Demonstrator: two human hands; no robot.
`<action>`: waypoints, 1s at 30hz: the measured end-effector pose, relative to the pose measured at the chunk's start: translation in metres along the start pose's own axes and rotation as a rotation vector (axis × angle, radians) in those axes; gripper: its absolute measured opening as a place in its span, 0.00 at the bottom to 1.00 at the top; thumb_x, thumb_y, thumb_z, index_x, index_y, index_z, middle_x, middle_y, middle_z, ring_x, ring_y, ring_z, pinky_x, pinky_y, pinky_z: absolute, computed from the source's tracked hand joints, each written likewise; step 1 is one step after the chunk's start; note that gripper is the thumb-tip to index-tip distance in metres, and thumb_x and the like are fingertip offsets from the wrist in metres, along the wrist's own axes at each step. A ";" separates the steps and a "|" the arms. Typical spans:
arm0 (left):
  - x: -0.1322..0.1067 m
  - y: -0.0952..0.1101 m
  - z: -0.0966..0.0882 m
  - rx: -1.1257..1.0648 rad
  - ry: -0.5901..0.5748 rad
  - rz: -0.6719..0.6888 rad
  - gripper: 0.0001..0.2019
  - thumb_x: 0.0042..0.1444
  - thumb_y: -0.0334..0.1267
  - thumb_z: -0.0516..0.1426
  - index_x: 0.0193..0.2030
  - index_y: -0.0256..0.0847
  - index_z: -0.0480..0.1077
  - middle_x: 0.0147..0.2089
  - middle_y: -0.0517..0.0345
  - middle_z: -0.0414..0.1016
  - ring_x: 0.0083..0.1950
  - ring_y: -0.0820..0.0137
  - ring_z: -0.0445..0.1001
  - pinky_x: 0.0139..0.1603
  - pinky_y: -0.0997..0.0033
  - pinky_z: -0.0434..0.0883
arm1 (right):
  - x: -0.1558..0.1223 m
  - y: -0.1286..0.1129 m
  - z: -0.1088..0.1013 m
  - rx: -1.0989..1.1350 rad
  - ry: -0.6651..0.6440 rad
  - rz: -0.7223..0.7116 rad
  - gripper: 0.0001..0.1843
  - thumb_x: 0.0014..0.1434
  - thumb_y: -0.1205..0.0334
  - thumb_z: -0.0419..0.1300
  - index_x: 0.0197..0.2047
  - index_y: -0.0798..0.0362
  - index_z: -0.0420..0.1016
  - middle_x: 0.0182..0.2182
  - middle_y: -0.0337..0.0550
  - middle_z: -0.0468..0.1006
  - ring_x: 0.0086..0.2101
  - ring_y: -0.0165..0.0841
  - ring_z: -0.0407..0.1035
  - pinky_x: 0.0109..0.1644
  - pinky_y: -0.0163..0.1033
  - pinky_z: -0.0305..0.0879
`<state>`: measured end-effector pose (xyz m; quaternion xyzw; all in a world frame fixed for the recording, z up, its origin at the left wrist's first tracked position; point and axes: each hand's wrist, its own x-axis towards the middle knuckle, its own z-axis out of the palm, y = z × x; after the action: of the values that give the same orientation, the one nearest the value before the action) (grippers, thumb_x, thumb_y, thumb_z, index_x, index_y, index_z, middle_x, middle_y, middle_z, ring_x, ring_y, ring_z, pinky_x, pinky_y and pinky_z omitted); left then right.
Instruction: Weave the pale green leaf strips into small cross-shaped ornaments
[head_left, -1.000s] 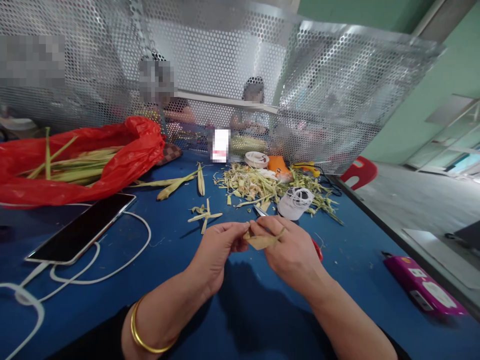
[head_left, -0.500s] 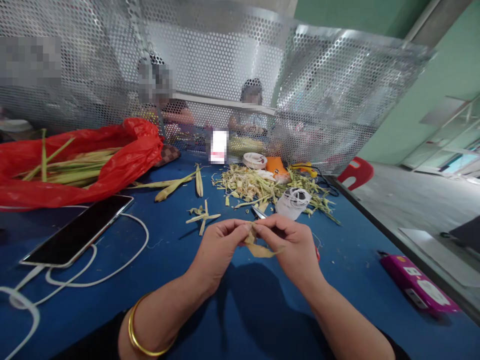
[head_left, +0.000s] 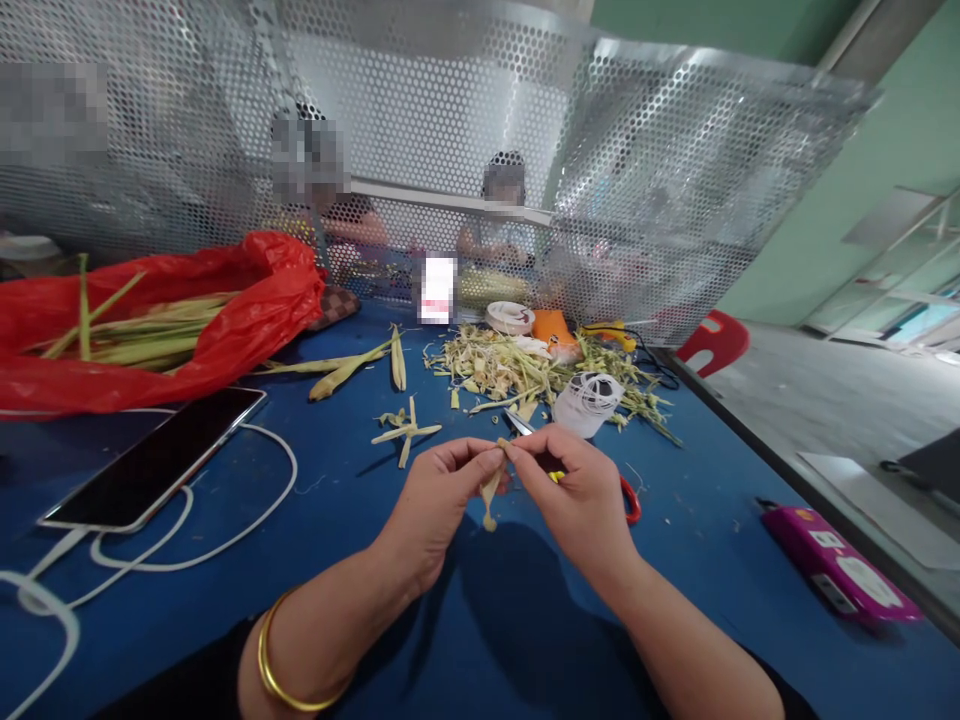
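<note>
My left hand [head_left: 442,500] and my right hand [head_left: 581,500] meet above the blue table [head_left: 345,620], thumbs and fingertips pinched together. Between them they hold a pale tan strip of plant leaf [head_left: 490,490], whose narrow end hangs down below the fingers. Beneath my right hand lie scissors [head_left: 632,500] with red and yellow on the handle; the blade tips show beyond the fingers and the middle is hidden. Beyond my left hand is a small cross-shaped piece of leaf strips [head_left: 409,432]. A white container with coiled white thread [head_left: 587,405] stands past my right hand.
A red plastic bag [head_left: 289,270] of long green leaves lies at left, near a phone [head_left: 157,455] with a white cable [head_left: 281,510]. Plant scraps [head_left: 487,365] are heaped ahead, below a perforated screen [head_left: 427,110]. A purple box-like device [head_left: 832,565] sits at right. People sit behind the screen.
The leaf strip's loose part pointed right across my right fingers before; now it hangs downward. My right hand has shifted slightly, showing more of the scissors' red handle.
</note>
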<state>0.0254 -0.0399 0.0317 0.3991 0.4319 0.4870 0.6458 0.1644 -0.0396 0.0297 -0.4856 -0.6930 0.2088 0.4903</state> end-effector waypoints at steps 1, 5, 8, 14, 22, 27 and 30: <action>0.000 0.000 0.000 0.001 0.003 0.002 0.09 0.49 0.40 0.61 0.24 0.36 0.73 0.22 0.61 0.70 0.23 0.78 0.61 0.28 0.77 0.60 | 0.000 0.000 0.000 -0.009 -0.001 -0.013 0.08 0.58 0.65 0.58 0.28 0.53 0.74 0.24 0.38 0.75 0.25 0.28 0.69 0.28 0.33 0.65; 0.001 -0.001 0.000 0.022 0.026 0.068 0.09 0.48 0.38 0.62 0.23 0.36 0.72 0.22 0.62 0.67 0.25 0.77 0.61 0.29 0.77 0.60 | 0.000 -0.001 0.000 -0.042 -0.003 -0.082 0.06 0.58 0.66 0.58 0.32 0.53 0.76 0.28 0.40 0.76 0.28 0.29 0.70 0.32 0.33 0.66; 0.002 0.001 -0.001 0.086 0.003 0.128 0.08 0.48 0.38 0.61 0.23 0.36 0.71 0.21 0.64 0.64 0.26 0.77 0.60 0.30 0.77 0.60 | 0.001 0.001 -0.001 -0.052 -0.010 -0.111 0.06 0.59 0.66 0.58 0.36 0.53 0.77 0.32 0.42 0.77 0.31 0.30 0.72 0.35 0.34 0.67; 0.002 0.012 -0.006 0.285 -0.095 0.170 0.08 0.48 0.39 0.60 0.25 0.36 0.71 0.22 0.65 0.64 0.26 0.77 0.59 0.29 0.78 0.58 | 0.004 0.002 -0.008 -0.074 -0.100 -0.101 0.09 0.59 0.67 0.56 0.39 0.51 0.78 0.34 0.43 0.77 0.34 0.32 0.72 0.37 0.35 0.67; 0.009 0.003 -0.010 -0.145 -0.033 -0.103 0.09 0.51 0.42 0.58 0.30 0.38 0.74 0.27 0.61 0.72 0.30 0.74 0.70 0.39 0.71 0.68 | 0.010 -0.001 -0.004 0.555 -0.106 0.467 0.08 0.49 0.58 0.64 0.30 0.54 0.74 0.20 0.34 0.73 0.20 0.26 0.67 0.27 0.33 0.65; 0.000 -0.007 0.000 -0.081 -0.051 -0.048 0.12 0.44 0.34 0.64 0.38 0.39 0.75 0.37 0.56 0.78 0.41 0.69 0.75 0.42 0.73 0.68 | 0.007 0.003 0.003 0.610 0.027 0.521 0.11 0.45 0.58 0.68 0.30 0.54 0.73 0.20 0.34 0.73 0.20 0.26 0.66 0.27 0.32 0.63; -0.003 -0.007 0.003 -0.101 -0.002 -0.013 0.13 0.44 0.38 0.65 0.38 0.38 0.76 0.36 0.55 0.79 0.38 0.71 0.75 0.40 0.74 0.69 | 0.003 0.002 0.008 0.583 0.035 0.478 0.09 0.46 0.60 0.67 0.29 0.54 0.73 0.22 0.34 0.74 0.24 0.27 0.67 0.29 0.33 0.63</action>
<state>0.0299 -0.0447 0.0266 0.3635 0.4090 0.5034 0.6687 0.1585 -0.0349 0.0264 -0.4771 -0.4631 0.4973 0.5573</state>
